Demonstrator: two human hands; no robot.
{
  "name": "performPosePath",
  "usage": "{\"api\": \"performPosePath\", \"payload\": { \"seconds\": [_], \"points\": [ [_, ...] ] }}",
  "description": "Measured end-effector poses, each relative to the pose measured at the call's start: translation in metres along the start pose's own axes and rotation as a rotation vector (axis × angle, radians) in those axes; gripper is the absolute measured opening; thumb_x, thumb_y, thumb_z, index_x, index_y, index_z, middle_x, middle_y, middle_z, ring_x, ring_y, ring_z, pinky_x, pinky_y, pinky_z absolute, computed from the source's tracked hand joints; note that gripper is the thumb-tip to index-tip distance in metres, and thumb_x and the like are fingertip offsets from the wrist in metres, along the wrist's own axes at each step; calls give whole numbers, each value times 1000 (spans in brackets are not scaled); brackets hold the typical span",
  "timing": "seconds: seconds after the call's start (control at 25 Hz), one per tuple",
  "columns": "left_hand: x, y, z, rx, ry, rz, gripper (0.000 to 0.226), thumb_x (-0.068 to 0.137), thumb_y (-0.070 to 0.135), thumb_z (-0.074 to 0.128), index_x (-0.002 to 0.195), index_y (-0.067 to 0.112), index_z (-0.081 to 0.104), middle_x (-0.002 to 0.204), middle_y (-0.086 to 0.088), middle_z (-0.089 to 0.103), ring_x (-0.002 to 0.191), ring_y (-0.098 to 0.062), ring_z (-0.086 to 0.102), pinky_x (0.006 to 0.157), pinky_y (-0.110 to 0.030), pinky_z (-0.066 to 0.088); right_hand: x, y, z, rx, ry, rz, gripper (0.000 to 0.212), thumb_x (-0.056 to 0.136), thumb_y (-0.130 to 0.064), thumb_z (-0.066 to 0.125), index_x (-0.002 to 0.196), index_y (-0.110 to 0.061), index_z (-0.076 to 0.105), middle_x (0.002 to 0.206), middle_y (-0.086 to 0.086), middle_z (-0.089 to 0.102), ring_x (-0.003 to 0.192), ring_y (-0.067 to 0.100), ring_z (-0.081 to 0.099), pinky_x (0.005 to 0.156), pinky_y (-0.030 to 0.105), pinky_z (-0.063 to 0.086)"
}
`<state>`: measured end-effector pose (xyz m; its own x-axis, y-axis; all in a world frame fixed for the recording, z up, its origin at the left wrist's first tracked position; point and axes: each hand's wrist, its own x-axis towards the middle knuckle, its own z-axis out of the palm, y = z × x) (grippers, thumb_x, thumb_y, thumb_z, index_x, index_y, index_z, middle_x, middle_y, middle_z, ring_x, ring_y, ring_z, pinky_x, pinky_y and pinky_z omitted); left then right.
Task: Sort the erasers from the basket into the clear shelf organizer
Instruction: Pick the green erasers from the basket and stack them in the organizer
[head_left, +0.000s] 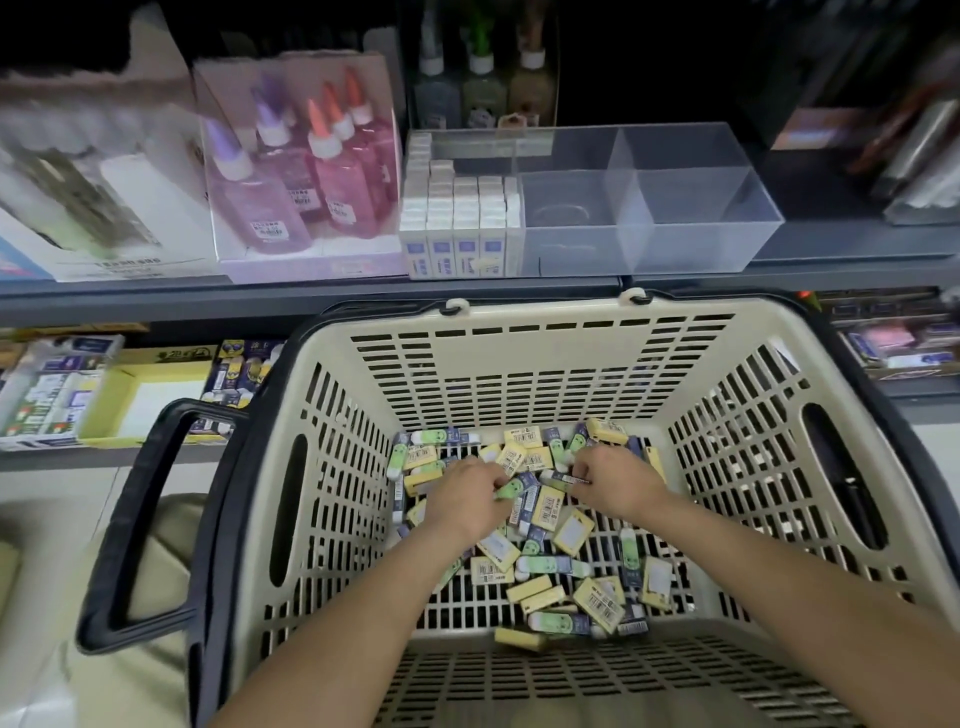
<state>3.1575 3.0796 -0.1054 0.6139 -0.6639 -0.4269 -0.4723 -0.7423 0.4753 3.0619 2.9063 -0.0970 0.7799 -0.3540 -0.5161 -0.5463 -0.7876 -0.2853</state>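
Note:
A cream plastic basket (540, 358) with black handles holds several loose erasers (545, 571) in yellow, green and dark blue sleeves. Both my hands are down in the pile at its far end. My left hand (465, 493) curls its fingers round a green eraser (511, 488). My right hand (615, 480) pinches a dark-sleeved eraser (563, 477). On the shelf behind stands the clear organizer (691, 208) with three compartments. Its left compartment is packed with white and blue erasers (457, 218); the middle and right ones look bare.
Pink and purple glue bottles (306, 176) stand in a display box left of the organizer. Small bottles (483, 88) sit behind it. The grey shelf edge (311, 296) runs above the basket. Stationery boxes (145, 400) fill the lower shelf at left.

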Motion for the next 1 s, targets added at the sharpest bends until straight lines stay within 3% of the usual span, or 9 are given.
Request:
{"api": "performPosePath", "payload": {
  "seconds": [0.12, 0.28, 0.4, 0.48, 0.56, 0.68, 0.8, 0.88, 1.0],
  "points": [
    [5, 1, -15, -179, 35, -34, 30, 87, 25, 62, 117, 19, 60, 116, 2, 63, 95, -17, 61, 77, -28, 51, -1, -3, -5, 85, -6, 1, 14, 88, -24, 60, 82, -11, 59, 80, -1, 58, 74, 16, 58, 64, 26, 43],
    [10, 9, -22, -546, 28, -116, 21, 83, 17, 68, 103, 12, 66, 92, -2, 61, 72, -9, 55, 59, -18, 44, -3, -18, -19, 439, 108, 36, 11, 86, -20, 64, 79, -11, 64, 76, -1, 65, 73, 14, 61, 71, 30, 52],
    [8, 18, -23, -895, -14, -206, 22, 84, 19, 67, 101, 5, 63, 97, -13, 66, 79, -16, 61, 71, -23, 53, -12, -34, -25, 764, 18, 1, 16, 86, -11, 64, 73, -18, 59, 70, -2, 63, 63, 6, 61, 60, 18, 53],
    [5, 22, -24, -1201, -70, -264, 26, 88, 17, 63, 106, -2, 57, 106, -23, 63, 91, -27, 64, 80, -32, 56, -17, -41, -23, 866, -38, -19, 14, 86, -8, 64, 77, -18, 59, 71, -1, 63, 61, 5, 61, 53, 13, 50],
    [2, 22, -25, -1423, -138, -291, 19, 89, 14, 62, 102, 2, 55, 107, -21, 64, 97, -31, 64, 85, -37, 54, -18, -43, -20, 893, -79, -26, 6, 86, -10, 64, 83, -14, 61, 71, -1, 65, 60, 3, 62, 52, 13, 49],
    [2, 21, -26, -1511, -206, -331, 9, 87, 13, 63, 91, 11, 55, 97, -13, 68, 86, -25, 65, 79, -35, 55, -12, -33, -24, 859, -95, 0, 6, 88, -19, 63, 84, -15, 65, 73, -2, 67, 63, 3, 64, 51, 15, 48],
    [2, 21, -28, -1485, -232, -403, 17, 88, 18, 63, 101, 12, 53, 100, -11, 66, 85, -24, 64, 64, -34, 56, -3, -4, -27, 564, 120, 111, 15, 92, -19, 56, 80, -17, 65, 82, 1, 68, 77, 16, 65, 59, 23, 49],
    [4, 19, -28, -1509, -228, -445, 33, 88, 17, 63, 117, 12, 50, 109, -11, 62, 85, -24, 64, 60, -35, 57, 1, 16, -21, 291, 185, 154, 11, 91, -18, 55, 95, -15, 64, 95, 4, 65, 83, 21, 63, 70, 31, 52],
    [5, 15, -26, -1509, -232, -476, 38, 86, 13, 65, 120, 9, 49, 109, -11, 59, 78, -21, 63, 61, -34, 57, 2, 27, -9, 8, 79, 124, 37, 87, -31, 61, 121, -21, 53, 116, 5, 52, 94, 23, 59, 76, 32, 49]
  ]
}}
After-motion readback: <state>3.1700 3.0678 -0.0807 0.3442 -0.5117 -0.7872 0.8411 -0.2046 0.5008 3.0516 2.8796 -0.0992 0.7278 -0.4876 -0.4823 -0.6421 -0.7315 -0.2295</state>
